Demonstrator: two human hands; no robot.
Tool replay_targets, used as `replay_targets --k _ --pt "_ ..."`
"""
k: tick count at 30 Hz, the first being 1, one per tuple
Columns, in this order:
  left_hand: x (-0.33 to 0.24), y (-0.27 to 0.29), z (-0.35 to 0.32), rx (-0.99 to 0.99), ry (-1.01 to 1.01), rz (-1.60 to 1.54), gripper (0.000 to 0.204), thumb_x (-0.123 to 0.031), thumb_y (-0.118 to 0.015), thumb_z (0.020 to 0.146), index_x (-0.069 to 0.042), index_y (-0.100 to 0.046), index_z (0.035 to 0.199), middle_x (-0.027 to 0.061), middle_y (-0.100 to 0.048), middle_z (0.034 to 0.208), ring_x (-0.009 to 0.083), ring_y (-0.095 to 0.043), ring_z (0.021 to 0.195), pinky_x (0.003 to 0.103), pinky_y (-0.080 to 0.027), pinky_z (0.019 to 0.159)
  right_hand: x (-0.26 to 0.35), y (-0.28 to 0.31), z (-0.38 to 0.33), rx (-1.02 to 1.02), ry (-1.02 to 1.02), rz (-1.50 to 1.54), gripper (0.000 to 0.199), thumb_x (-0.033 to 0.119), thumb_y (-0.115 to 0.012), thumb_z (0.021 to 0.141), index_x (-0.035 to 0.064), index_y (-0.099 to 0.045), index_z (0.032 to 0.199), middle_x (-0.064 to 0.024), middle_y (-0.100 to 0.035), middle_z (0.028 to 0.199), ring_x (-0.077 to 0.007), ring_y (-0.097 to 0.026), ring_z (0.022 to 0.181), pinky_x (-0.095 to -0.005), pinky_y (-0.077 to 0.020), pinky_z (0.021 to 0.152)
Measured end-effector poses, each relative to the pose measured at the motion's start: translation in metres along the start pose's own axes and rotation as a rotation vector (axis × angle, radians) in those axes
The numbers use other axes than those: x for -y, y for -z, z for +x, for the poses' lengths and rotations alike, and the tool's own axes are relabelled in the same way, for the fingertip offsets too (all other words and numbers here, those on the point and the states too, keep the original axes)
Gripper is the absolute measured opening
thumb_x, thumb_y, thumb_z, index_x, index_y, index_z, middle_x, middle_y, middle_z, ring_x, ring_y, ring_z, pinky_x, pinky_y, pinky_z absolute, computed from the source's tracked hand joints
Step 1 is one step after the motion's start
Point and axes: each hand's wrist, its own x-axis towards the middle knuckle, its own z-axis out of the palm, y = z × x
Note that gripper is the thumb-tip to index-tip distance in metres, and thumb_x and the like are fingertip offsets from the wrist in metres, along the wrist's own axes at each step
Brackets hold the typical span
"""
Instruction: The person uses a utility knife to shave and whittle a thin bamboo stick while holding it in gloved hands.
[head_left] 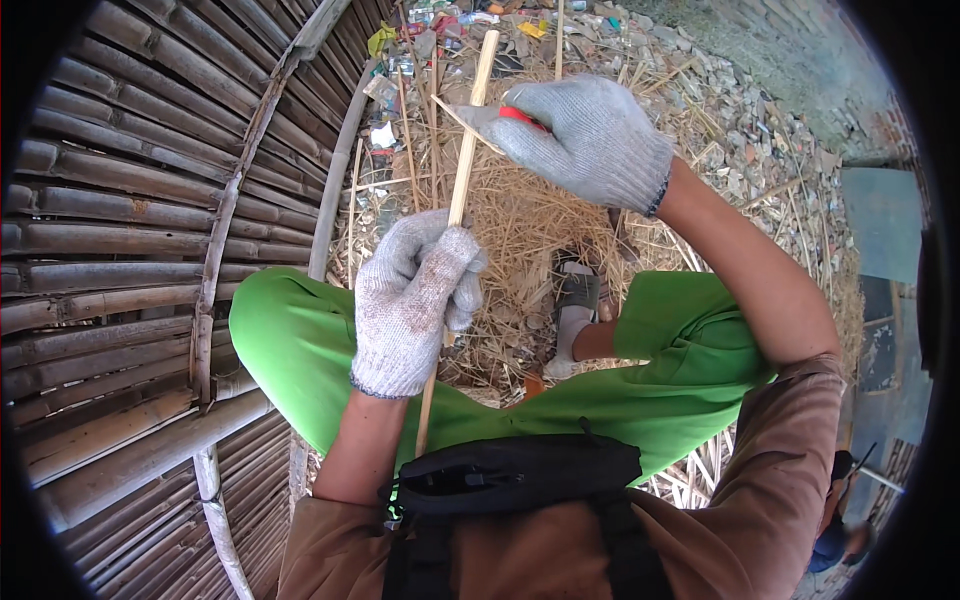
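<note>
left hand (412, 300) grips bamboo strip (466, 150) | right hand (590, 135) presses red-handled knife (500, 118) on it

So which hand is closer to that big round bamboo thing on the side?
Left. The left hand grips the thin stick low down, closer to the bamboo panel on the person's left. The right hand is higher up and farther over, holding a red-handled knife against the stick.

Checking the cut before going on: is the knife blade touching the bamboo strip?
Touching. The head view shows the right hand pressing the red-handled knife against the bamboo strip, a thin sliver peeling off where they meet.
</note>
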Motion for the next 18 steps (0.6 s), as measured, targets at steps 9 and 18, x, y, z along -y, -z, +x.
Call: replay_targets --k 9,18 --pt "0.002 0.000 -0.001 -0.018 -0.044 0.031 0.027 -0.013 -0.070 0.107 0.003 -0.064 0.128 0.0069 -0.070 0.084 0.0059 -0.056 0.056 0.022 -0.042 0.045 0.004 0.006 0.011 0.014 0.033 -0.166 0.061 0.068 -0.052 0.104 0.0130 -0.073 0.087 -0.0150 -0.075 0.082 -0.0359 -0.075 0.076 -0.0516 -0.0603 0.070" --pt "-0.005 0.001 -0.002 -0.028 -0.098 0.014 0.021 -0.017 -0.070 0.108 -0.001 -0.067 0.120 0.0034 -0.069 0.082 0.0048 -0.055 0.056 0.020 -0.040 0.045 0.007 0.014 0.023 -0.045 -0.019 -0.239 0.069 0.073 -0.045 0.104 0.0124 -0.073 0.087 -0.0140 -0.074 0.076 -0.0341 -0.075 0.072 -0.0494 -0.0599 0.067"
